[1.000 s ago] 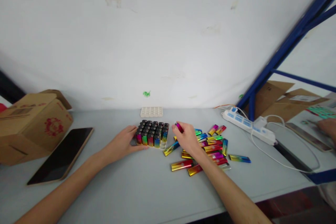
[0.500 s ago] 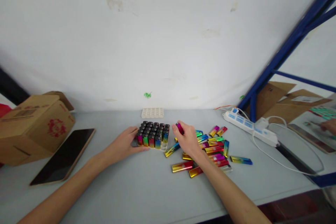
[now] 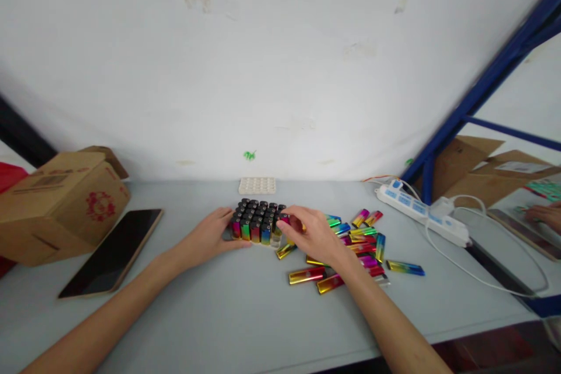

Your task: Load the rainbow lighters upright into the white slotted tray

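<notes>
Standing upright in rows in a pale tray (image 3: 274, 243) are several metallic rainbow lighters (image 3: 255, 232) with black tops. My left hand (image 3: 214, 232) holds the tray's left side, its thumb along the front and the fingers behind. Pinched in my right hand (image 3: 310, 234) is a purple-and-gold lighter (image 3: 284, 218), tilted at the tray's right edge; its lower end is partly hidden. Under and beyond my right wrist lies a loose pile of shiny lighters (image 3: 364, 247) in red, gold, blue, green and purple.
An empty pale tray (image 3: 257, 186) lies by the wall. To the left are a tablet (image 3: 113, 252) and a cardboard box (image 3: 61, 204). On the right, a white power strip (image 3: 423, 213) trails cables near a blue frame (image 3: 456, 123). Another person's hand (image 3: 546, 214) shows at the far right.
My right hand has moved left and down with the lighter, from above the pile to the tray's right edge. My left hand stays at the tray. The view has shifted slightly.
</notes>
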### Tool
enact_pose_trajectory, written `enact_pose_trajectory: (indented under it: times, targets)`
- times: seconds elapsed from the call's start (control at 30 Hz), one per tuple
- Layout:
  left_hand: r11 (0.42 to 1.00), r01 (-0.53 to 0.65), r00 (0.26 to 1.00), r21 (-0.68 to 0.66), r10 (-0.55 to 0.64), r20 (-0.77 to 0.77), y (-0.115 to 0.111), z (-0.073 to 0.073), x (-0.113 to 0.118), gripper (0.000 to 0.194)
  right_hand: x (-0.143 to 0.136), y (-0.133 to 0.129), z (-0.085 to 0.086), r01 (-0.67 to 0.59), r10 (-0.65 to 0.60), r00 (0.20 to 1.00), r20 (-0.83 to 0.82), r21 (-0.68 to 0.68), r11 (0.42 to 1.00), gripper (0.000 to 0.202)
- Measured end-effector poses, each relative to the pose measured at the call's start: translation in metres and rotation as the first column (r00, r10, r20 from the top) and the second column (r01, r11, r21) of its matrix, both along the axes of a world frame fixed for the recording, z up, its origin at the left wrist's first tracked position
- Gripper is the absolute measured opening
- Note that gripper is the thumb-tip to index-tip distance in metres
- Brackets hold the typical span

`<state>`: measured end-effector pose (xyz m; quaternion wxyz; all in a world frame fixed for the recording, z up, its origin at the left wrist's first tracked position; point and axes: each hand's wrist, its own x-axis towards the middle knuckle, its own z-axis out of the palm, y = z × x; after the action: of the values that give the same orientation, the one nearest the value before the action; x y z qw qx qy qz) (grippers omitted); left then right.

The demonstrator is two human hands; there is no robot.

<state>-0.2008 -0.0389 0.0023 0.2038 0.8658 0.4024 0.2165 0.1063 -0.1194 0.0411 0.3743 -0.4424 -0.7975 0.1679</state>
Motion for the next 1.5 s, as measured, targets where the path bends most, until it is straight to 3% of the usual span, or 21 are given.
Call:
enact_pose_trajectory:
  times: [0.13, 0.33, 0.43, 0.57, 0.67, 0.8, 1.0, 1.13, 1.3, 1.5]
  targets:
    - [1.000, 0.019, 1.000, 0.003, -0.019, -0.004, 0.001, -0.002, -0.001, 0.062, 0.001, 0.000, -0.001, 0.005, -0.002, 0.999, 0.032, -0.090, 0.996, 0.016]
    - [1.000, -0.003, 1.000, -0.010, 0.003, -0.020, 0.002, -0.004, -0.001, 0.060, 0.005, 0.006, -0.011, -0.104, 0.110, 0.970, 0.218, -0.036, 0.994, 0.014]
    - [1.000, -0.002, 1.000, -0.010, 0.002, -0.010, 0.003, -0.005, -0.001, 0.059, 0.004, 0.007, -0.014, -0.091, 0.095, 0.962, 0.257, -0.029, 0.995, 0.018]
    - [1.000, 0.017, 1.000, -0.005, -0.017, -0.014, 0.004, -0.006, -0.002, 0.065, 0.008, 0.004, -0.005, -0.039, 0.056, 0.984, 0.170, -0.103, 0.994, 0.034]
    - [1.000, 0.012, 0.999, -0.010, -0.012, -0.038, 0.004, -0.006, -0.002, 0.065, 0.021, 0.004, 0.007, -0.019, 0.037, 0.994, 0.098, -0.179, 0.984, 0.022]
    - [1.000, -0.002, 0.999, -0.014, 0.001, -0.050, 0.004, -0.005, -0.002, 0.062, 0.038, 0.006, 0.012, -0.029, 0.095, 0.959, 0.267, -0.241, 0.970, 0.016]
    - [1.000, 0.003, 1.000, -0.009, -0.003, -0.007, 0.005, -0.006, -0.002, 0.063, 0.038, 0.010, -0.001, -0.067, 0.184, 0.898, 0.399, -0.288, 0.955, 0.023]
    - [1.000, 0.004, 1.000, 0.001, -0.004, -0.013, 0.005, -0.006, -0.002, 0.063, 0.041, 0.011, 0.003, -0.086, 0.192, 0.937, 0.291, -0.340, 0.937, 0.021]
    - [1.000, -0.003, 1.000, 0.019, 0.003, -0.016, 0.002, -0.001, 0.000, 0.057, 0.046, 0.007, 0.016, -0.129, 0.130, 0.991, -0.024, -0.410, 0.903, 0.021]
    - [0.999, -0.011, 1.000, 0.034, 0.012, -0.006, 0.001, -0.002, 0.000, 0.055, 0.034, 0.010, 0.015, -0.199, -0.001, 0.900, -0.436, -0.414, 0.888, 0.047]
